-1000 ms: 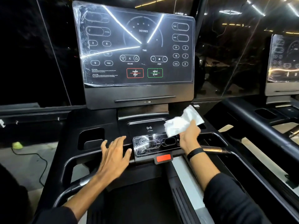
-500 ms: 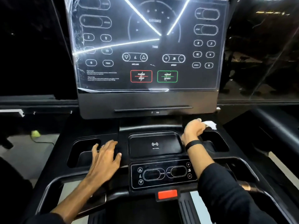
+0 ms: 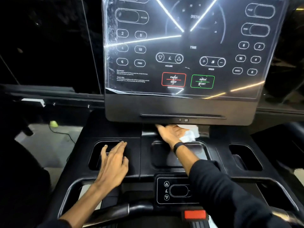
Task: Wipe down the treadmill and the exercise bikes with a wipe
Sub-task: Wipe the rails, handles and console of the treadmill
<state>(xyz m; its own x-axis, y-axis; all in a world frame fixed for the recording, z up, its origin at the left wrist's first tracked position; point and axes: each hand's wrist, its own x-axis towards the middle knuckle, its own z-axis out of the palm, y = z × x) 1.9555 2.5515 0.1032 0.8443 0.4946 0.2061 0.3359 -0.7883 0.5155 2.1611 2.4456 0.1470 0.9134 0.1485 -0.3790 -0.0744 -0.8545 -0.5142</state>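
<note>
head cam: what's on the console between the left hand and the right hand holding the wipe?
Only bare black console lies between the left hand and the right hand with the wipe, in the head view.

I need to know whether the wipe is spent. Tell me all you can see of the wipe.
The wipe is white, thin and crumpled, like paper or soft cloth. It is bunched under the right hand, which presses it against the black treadmill console just below the display housing, behind the flat centre tray. Only the part sticking out to the right of the hand shows. No dirt is visible on it, though blur hides detail.
</note>
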